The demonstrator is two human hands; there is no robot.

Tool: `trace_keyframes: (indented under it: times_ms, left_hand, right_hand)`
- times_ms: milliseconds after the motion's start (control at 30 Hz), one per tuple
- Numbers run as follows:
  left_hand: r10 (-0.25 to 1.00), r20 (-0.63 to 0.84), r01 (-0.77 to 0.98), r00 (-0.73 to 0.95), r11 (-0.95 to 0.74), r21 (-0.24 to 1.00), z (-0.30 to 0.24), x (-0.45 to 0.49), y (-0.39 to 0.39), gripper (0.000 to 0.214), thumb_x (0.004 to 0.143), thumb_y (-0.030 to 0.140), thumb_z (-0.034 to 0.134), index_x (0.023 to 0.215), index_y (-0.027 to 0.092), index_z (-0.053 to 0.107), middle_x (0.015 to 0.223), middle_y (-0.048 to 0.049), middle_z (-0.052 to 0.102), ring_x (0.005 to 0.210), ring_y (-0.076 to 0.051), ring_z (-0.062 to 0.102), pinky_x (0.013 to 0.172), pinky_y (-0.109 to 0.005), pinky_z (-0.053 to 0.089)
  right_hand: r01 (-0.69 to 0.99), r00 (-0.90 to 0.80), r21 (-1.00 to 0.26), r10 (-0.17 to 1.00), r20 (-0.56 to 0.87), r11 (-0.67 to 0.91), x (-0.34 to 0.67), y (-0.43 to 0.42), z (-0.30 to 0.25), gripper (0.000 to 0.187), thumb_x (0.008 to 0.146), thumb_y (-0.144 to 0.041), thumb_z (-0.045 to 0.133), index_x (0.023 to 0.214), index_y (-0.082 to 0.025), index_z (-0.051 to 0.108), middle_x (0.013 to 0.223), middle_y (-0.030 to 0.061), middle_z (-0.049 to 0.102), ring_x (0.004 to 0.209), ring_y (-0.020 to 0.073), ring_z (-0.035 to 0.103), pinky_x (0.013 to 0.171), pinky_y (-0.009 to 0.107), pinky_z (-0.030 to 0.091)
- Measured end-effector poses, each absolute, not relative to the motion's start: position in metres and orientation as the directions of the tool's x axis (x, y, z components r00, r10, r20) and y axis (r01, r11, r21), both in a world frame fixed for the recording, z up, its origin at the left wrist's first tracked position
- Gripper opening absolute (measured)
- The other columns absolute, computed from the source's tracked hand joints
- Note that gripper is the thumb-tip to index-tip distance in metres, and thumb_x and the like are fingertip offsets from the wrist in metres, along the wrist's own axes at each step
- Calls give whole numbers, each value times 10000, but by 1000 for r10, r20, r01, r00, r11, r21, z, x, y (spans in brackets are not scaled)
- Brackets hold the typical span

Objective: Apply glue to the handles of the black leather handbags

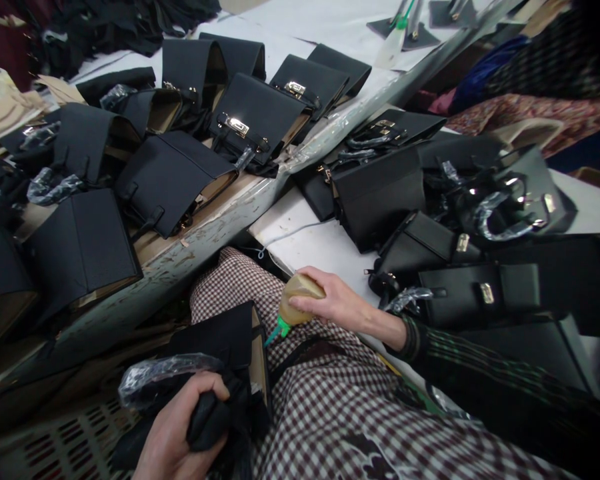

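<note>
My right hand point(325, 300) is wrapped round a squeeze bottle point(299, 301) of yellowish liquid, tilted downward. Its green nozzle points at the edge of a black handbag point(215, 337) on my lap; whether the tip touches cannot be told. My left hand point(185, 427) is closed round a bunched black piece point(209, 420), perhaps the bag's lining, just in front of the bag. Beside that hand, a plastic-wrapped handle point(167, 373) curves out. Checkered cloth point(330, 413) covers my lap beneath the bag.
Black handbags point(175, 173) crowd the left table, whose worn edge point(205, 233) runs beside me. More bags point(380, 193) lie on the white table point(300, 227) at right. A plastic crate point(70, 433) stands low at left. Another green-nozzled bottle point(391, 47) lies at the back.
</note>
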State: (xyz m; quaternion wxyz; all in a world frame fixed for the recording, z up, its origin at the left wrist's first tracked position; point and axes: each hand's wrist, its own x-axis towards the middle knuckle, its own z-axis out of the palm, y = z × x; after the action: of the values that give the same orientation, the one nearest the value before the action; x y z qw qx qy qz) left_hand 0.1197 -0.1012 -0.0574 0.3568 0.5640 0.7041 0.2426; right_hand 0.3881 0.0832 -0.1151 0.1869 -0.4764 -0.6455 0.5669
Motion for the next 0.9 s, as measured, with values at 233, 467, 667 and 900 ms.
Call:
trace_keyframes:
  times_ms: [233,467,667,900]
  left_hand:
    - [976,-196,649,-98,212,730,-61,119,-101,169,768,182,591,890,278,660,857,71,711,739,-117,661,734,-171,498]
    - [978,-194,683,-76,192,704,-66,116,-104,209,760,162,571,910,282,653,888,74,715,771,-115,664,740,-166,494]
    - [970,-223,658,-95,229,718,-61,122,-101,221,764,152,549,912,292,633,890,92,690,798,-101,647,766,-154,462]
    - [970,-227,672,-89,226,705,-65,117,-103,223,751,158,567,909,295,646,865,99,689,742,-97,648,737,-145,480]
  right_hand:
    - [458,-468,-889,854,-227,15,385,86,-120,293,862,-417,754,1011,-193,640,910,26,687,824,219,638,750,347,498]
    - [489,-507,-870,831,-227,61,379,85,-119,287,847,-397,764,1006,-190,644,921,42,696,835,227,642,743,342,505]
    - [358,-593,-891,669,-448,-279,390,86,-101,339,832,-449,754,1032,-199,643,790,-1,655,562,143,565,457,247,452]
    - [237,-662,-872,586,-468,-429,397,72,-89,320,861,-448,766,1050,-220,645,792,-15,642,529,112,554,405,197,463]
